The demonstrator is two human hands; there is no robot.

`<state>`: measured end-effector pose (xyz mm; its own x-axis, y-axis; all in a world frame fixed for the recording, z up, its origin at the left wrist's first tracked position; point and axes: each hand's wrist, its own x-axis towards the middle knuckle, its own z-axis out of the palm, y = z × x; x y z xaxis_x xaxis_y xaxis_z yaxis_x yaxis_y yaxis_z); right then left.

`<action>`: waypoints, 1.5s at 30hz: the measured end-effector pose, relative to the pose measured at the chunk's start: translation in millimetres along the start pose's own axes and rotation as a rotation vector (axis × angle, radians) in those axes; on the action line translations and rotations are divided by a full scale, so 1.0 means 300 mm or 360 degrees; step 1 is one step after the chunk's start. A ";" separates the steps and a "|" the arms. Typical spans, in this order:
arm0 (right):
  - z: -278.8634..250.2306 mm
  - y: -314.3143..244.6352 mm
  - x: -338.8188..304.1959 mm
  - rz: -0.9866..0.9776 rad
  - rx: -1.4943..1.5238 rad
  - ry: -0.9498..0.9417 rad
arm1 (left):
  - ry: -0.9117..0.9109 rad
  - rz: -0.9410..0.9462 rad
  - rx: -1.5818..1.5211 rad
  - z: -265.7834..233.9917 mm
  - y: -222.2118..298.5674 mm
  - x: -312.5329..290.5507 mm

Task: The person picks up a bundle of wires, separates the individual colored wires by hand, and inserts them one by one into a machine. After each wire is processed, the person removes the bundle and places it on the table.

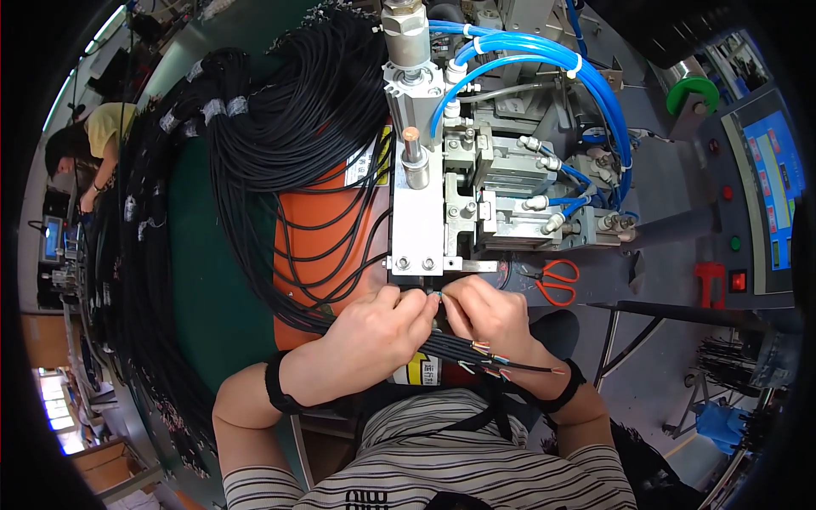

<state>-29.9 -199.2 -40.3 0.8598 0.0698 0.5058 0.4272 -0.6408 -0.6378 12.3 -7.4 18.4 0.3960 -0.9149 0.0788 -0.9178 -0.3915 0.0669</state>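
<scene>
My left hand (378, 327) and my right hand (489, 313) meet just below the front edge of a metal pneumatic press (418, 212). Both sets of fingertips are pinched together. Whatever lies between them is too small and too covered to name. Passing below my hands, a bundle of black cable ends (459, 350) points to the right, with thin coloured wires fanned out at the tips. Several long black cables (319, 225) curve over the orange bench top toward my left hand.
A big heap of black cable coils (293, 110) covers the bench at the back left. Orange-handled scissors (557, 282) lie right of the press. Blue air hoses (608, 93) arch behind it. A control panel with a screen (769, 183) stands far right. Another person (102, 144) works far left.
</scene>
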 end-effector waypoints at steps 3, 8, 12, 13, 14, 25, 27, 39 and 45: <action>-0.028 0.006 0.020 0.0231 0.0084 -0.0305 | 0.0046 -0.0116 -0.0192 -0.010 -0.015 0.001; -0.035 0.023 -0.006 0.0479 0.0406 -0.0329 | 0.0374 -0.0249 -0.0313 0.028 -0.051 -0.090; -0.049 -0.006 -0.021 0.0476 0.0113 -0.0260 | 0.0346 -0.0409 -0.0080 0.013 -0.023 -0.125; -0.062 -0.029 -0.013 0.0511 0.0401 -0.0297 | 0.0340 -0.0457 -0.0085 0.026 -0.017 -0.137; -0.073 -0.052 -0.005 0.0543 0.0690 -0.0339 | 0.0333 -0.0509 -0.0092 0.040 -0.013 -0.146; -0.048 -0.069 -0.047 0.0800 0.1766 -0.0600 | 0.0542 -0.0310 -0.0624 0.039 0.037 -0.141; -0.029 -0.055 -0.061 0.0708 0.1862 -0.0411 | 0.0560 -0.0240 -0.0572 0.036 0.036 -0.110; -0.028 -0.001 -0.062 0.0979 0.2478 -0.0419 | 0.0051 -0.0482 -0.1957 0.035 -0.026 -0.064; -0.035 -0.006 -0.025 0.0710 0.2056 -0.0509 | -0.0018 -0.0466 -0.2143 0.035 -0.039 -0.072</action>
<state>-39.9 -206.4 -36.8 0.9404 0.3303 0.0810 -0.0931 0.4791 -0.8728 14.2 16.0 5.5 0.5617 -0.8196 -0.1126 -0.0618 -0.1773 0.9822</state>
